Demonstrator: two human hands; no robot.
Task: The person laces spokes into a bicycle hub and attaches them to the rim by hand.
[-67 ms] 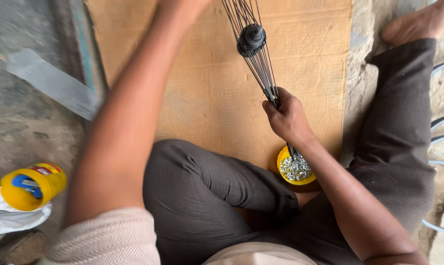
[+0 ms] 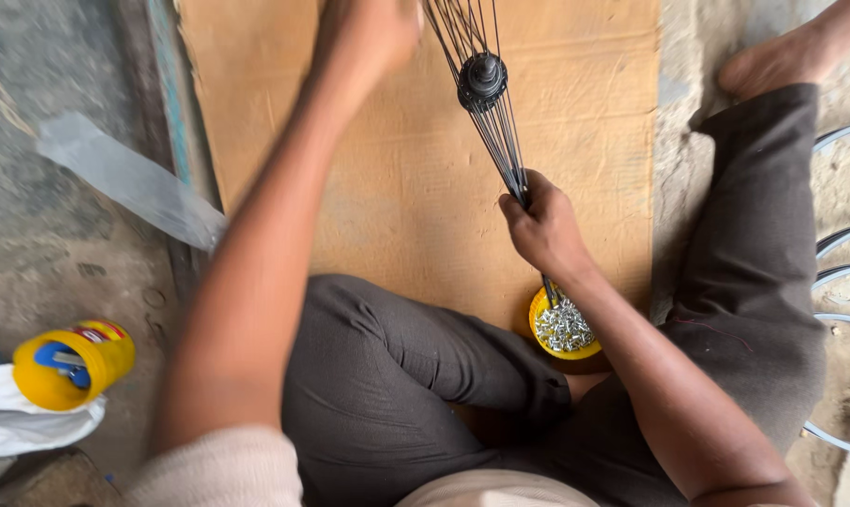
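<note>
- A person sits on a rough concrete floor (image 2: 59,253) with a sheet of brown cardboard (image 2: 406,178) spread ahead of the knees; dark trousers fill the lower middle of the view.
- The right hand (image 2: 542,230) has its fingers clamped together around a bundle of thin dark spokes (image 2: 500,141), gripped low on the bundle.
- The bundle's long axis runs from the yellow tub below the fingers up and slightly left to the top edge, where the spokes fan apart and are cut off. Their number is too fine to count.
- One black hub (image 2: 482,80) sits on the bundle, above the gripping fingers.
- One small yellow tub (image 2: 563,329) of silvery metal bits lies just below the right hand's fingers; the spoke ends seem to reach into it, partly hidden by the wrist.
- The left hand (image 2: 369,33) is raised at the top edge, blurred and partly cropped; whether its fingers are apart or closed cannot be told. It sits left of the spokes.
- One yellow can (image 2: 68,366) lies on its side far to the left, against white cloth (image 2: 21,422).
- Several curved metal rims (image 2: 843,244) show at the right edge, cut off.
- One bare foot (image 2: 782,56) rests at the upper right.
</note>
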